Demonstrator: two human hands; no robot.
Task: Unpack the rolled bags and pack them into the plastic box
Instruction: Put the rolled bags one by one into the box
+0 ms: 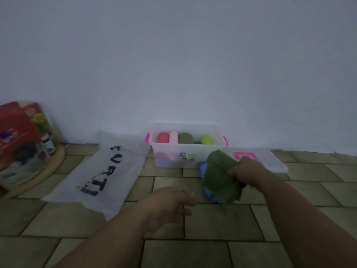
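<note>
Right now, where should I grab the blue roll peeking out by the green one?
Probably take the blue roll by its near end, which sticks out below the green roll. Come from the left with the free left hand, fingers around that end. The right hand and the green roll cover its top and right side.

- Likely a room in a home, seen at floor level: a floor of greenish brick-pattern tiles meets a plain pale wall.
- A clear plastic box with pink handles stands against that wall.
- Left of the box, a white carrier bag with black lettering lies flat.
- Farther left of it, a red package sits on a round wooden board.
</note>
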